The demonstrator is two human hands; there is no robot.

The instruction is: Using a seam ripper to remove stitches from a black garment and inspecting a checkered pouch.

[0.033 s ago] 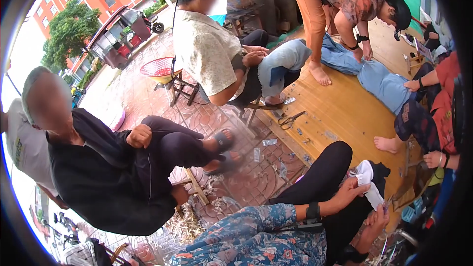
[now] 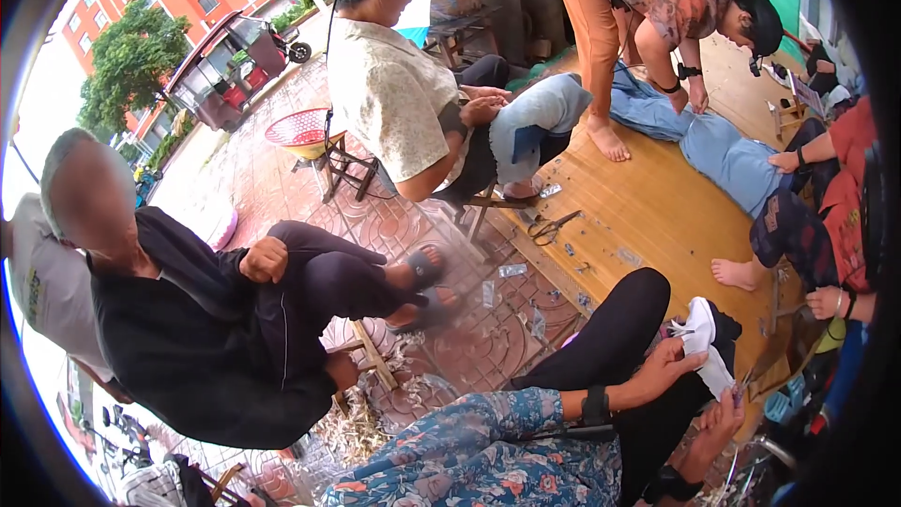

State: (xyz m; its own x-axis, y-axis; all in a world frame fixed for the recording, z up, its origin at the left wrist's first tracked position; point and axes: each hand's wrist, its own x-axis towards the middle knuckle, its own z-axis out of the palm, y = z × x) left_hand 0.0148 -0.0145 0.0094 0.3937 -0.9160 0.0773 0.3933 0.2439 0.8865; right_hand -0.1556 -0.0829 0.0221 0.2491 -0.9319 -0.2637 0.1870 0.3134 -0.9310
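Observation:
At the lower right, my left hand (image 2: 662,371) grips a piece of white cloth (image 2: 704,343), its top lying against dark fabric by my raised knee. My right hand (image 2: 718,422) is just below, closed at the cloth's lower end on a small item with a thin tip, too small to make out. My black-clad leg (image 2: 610,319) is bent beside them, and my floral sleeves and clothing (image 2: 507,451) fill the bottom of the view.
A wooden board (image 2: 638,216) holds scissors (image 2: 554,225) and scraps. Seated co-workers (image 2: 206,319) (image 2: 394,103) are left and ahead; another (image 2: 676,0) bends over blue denim (image 2: 723,160); another sits at right (image 2: 845,207). A red basket (image 2: 296,131) stands on a stool.
The upper end of the white cloth has shifted up slightly. My hands and the people around me look almost unchanged.

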